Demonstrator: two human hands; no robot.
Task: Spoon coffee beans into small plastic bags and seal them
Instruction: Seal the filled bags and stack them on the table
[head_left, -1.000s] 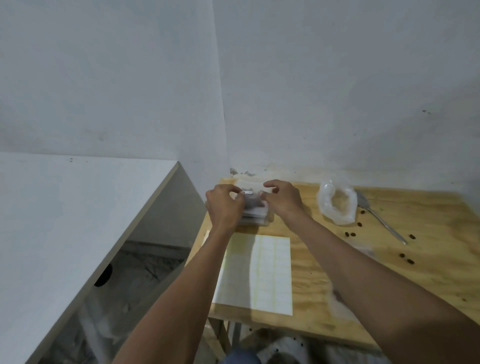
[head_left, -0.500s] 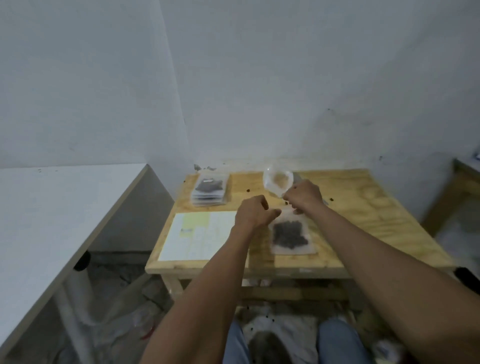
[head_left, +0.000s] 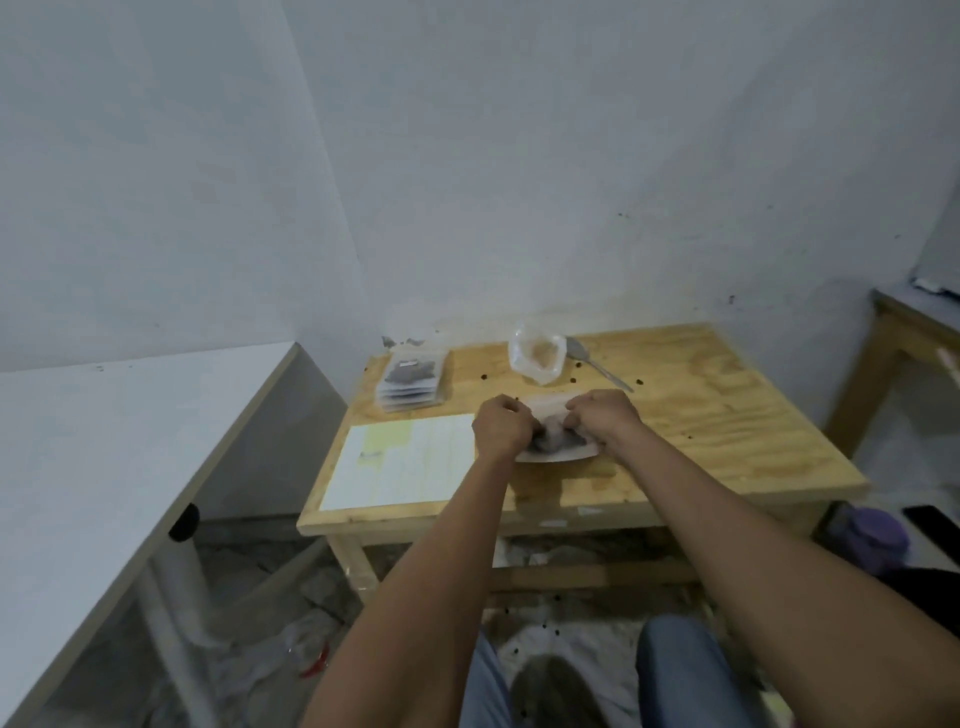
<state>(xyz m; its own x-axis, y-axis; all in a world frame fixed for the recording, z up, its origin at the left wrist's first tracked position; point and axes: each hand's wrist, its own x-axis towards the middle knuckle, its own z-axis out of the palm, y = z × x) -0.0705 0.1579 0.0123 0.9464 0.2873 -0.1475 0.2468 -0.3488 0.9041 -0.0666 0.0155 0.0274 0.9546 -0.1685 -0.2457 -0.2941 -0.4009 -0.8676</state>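
Two hands mid-table (head_left: 701, 415), clear wood to the right edge. Left hand (head_left: 501, 426) & right hand (head_left: 605, 418) both pinch the bean-filled small bag (head_left: 558, 441) between them, bag resting on the tabletop.

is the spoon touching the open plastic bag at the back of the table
Cannot tell. In the head view the spoon has its bowl right at the open plastic bag, whose edge hides any contact or gap.

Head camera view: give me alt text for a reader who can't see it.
Both hands, left hand and right hand, grip a small plastic bag of coffee beans on a wooden table. Behind lie a stack of filled bags, a spoon and a label sheet.
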